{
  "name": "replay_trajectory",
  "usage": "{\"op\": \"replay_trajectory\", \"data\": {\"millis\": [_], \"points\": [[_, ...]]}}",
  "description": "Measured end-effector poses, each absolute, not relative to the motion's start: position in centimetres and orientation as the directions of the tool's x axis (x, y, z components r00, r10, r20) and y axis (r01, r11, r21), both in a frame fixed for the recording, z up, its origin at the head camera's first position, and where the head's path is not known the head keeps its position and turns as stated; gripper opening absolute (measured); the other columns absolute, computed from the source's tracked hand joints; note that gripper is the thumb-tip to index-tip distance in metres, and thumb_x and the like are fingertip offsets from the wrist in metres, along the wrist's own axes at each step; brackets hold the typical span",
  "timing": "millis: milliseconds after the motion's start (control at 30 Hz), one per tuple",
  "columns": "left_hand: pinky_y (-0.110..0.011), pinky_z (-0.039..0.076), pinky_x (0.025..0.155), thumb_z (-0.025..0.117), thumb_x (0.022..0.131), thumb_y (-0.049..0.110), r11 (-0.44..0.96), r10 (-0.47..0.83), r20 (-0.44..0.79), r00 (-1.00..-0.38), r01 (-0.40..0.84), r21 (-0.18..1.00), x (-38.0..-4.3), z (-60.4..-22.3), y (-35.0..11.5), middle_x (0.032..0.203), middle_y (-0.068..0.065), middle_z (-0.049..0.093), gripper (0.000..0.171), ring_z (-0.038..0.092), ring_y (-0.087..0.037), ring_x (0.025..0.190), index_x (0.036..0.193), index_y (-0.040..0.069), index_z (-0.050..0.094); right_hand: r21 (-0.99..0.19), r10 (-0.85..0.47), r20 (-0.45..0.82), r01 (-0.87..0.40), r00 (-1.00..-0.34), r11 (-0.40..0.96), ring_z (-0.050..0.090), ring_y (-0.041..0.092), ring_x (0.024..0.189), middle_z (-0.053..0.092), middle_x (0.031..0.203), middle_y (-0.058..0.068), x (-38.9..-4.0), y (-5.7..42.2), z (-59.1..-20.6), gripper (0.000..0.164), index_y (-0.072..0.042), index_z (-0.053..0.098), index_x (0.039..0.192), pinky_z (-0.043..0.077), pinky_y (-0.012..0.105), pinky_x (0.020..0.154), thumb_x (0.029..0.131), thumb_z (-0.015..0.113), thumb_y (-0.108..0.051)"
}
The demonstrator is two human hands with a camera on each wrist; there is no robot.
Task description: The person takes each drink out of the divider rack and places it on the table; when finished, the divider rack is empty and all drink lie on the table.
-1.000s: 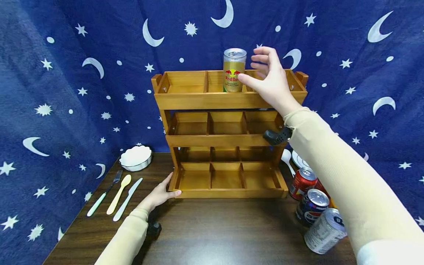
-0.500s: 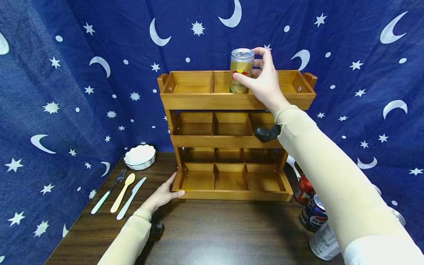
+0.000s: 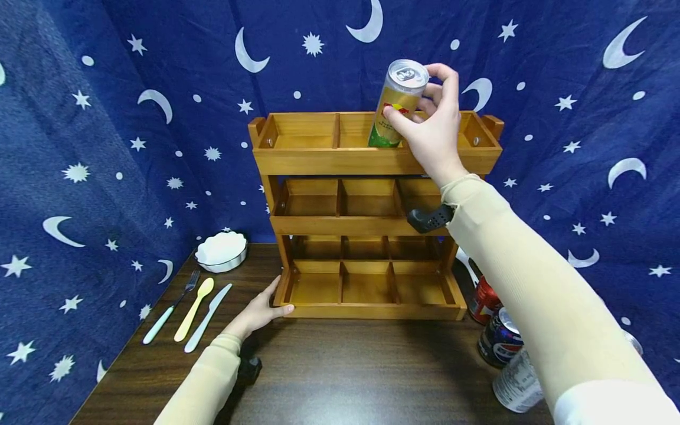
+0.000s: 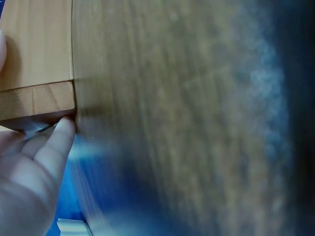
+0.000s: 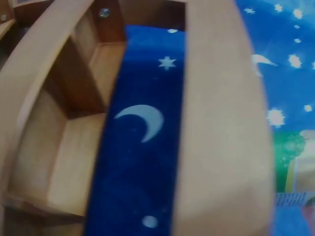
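Observation:
A gold Red Bull can (image 3: 399, 97) leans to the right in the top tier of a wooden rack (image 3: 340, 162), its green base low in the middle compartment. My right hand (image 3: 437, 130) holds it, thumb on the front and fingers round the far right side. In the right wrist view, the can's green lower part (image 5: 283, 162) shows at the right edge. Down at the rack's bottom left corner, my left hand (image 3: 259, 311) grips the wood between thumb and fingers. The left wrist view shows these fingers (image 4: 56, 147) against the rack's corner (image 4: 37, 101).
Left of the rack lie a fork (image 3: 170, 310), a yellow spoon (image 3: 192, 313) and a knife (image 3: 208, 319), with a white fluted dish (image 3: 220, 251) behind. On the right, partly behind my arm, are a red can (image 3: 483, 301), a Pepsi can (image 3: 498, 339) and a silver can (image 3: 517, 383).
My right hand has closed round the Red Bull can. The can, upright before, now tilts to the right with its top raised. My left hand stays at the rack's corner.

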State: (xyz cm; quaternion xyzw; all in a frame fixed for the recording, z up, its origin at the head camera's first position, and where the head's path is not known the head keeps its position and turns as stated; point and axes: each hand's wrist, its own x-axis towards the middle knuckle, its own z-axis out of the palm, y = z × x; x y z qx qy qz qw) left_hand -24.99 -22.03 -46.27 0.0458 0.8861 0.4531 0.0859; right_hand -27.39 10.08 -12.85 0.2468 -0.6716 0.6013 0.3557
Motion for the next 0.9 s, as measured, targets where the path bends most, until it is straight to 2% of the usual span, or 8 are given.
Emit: {"op": "replay_trajectory", "data": {"millis": [200, 400, 467, 667, 900], "points": [[-0.055, 0.022, 0.101, 0.067, 0.071, 0.044, 0.581, 0.165, -0.121, -0.979, -0.002, 0.814, -24.9, -46.0, -22.0, 0.144, -0.021, 0.018, 0.097, 0.019, -0.04, 0.13, 0.143, 0.017, 0.007, -0.542, 0.147, 0.831, -0.84, -0.537, 0.0, 0.057, 0.02, 0.096, 0.053, 0.104, 0.005, -24.8, 11.5, -11.8, 0.063, -0.012, 0.036, 0.114, 0.048, 0.028, 0.082, 0.064, 0.072, 0.002], [-0.056, 0.02, 0.101, 0.066, 0.073, 0.044, 0.587, 0.17, -0.13, -0.977, -0.006, 0.81, -24.9, -46.0, -22.2, 0.145, -0.021, 0.015, 0.096, 0.016, -0.041, 0.131, 0.143, 0.017, 0.005, -0.414, 0.06, 0.909, -0.91, -0.413, 0.009, 0.058, 0.026, 0.093, 0.057, 0.103, 0.011, -21.6, 13.7, -12.2, 0.061, -0.011, 0.037, 0.114, 0.05, 0.025, 0.075, 0.065, 0.07, 0.005], [-0.056, 0.021, 0.101, 0.066, 0.073, 0.044, 0.59, 0.172, -0.122, -0.978, 0.003, 0.807, -25.0, -46.1, -22.3, 0.144, -0.022, 0.016, 0.096, 0.017, -0.041, 0.13, 0.143, 0.017, 0.005, -0.395, 0.031, 0.918, -0.919, -0.394, 0.005, 0.059, 0.027, 0.093, 0.058, 0.104, 0.014, -20.7, 14.6, -12.6, 0.061, -0.011, 0.036, 0.114, 0.05, 0.025, 0.073, 0.065, 0.069, 0.007], [-0.054, 0.025, 0.099, 0.065, 0.074, 0.043, 0.578, 0.187, -0.09, -0.978, 0.035, 0.815, -25.2, -46.4, -22.0, 0.141, -0.024, 0.024, 0.095, 0.026, -0.04, 0.128, 0.143, 0.015, 0.006, -0.482, 0.014, 0.876, -0.876, -0.483, -0.034, 0.06, 0.027, 0.094, 0.058, 0.106, 0.02, -18.2, 17.6, -14.3, 0.067, -0.006, 0.037, 0.114, 0.052, 0.024, 0.07, 0.059, 0.066, 0.019], [-0.054, 0.029, 0.097, 0.065, 0.074, 0.042, 0.572, 0.191, -0.091, -0.977, 0.036, 0.82, -25.1, -46.3, -21.9, 0.138, -0.025, 0.029, 0.094, 0.031, -0.04, 0.125, 0.143, 0.016, 0.006, -0.596, -0.069, 0.803, -0.801, -0.593, -0.051, 0.06, 0.023, 0.096, 0.059, 0.107, 0.018, -15.6, 21.2, -17.0, 0.073, -0.001, 0.034, 0.118, 0.051, 0.024, 0.073, 0.057, 0.059, 0.029]]}}
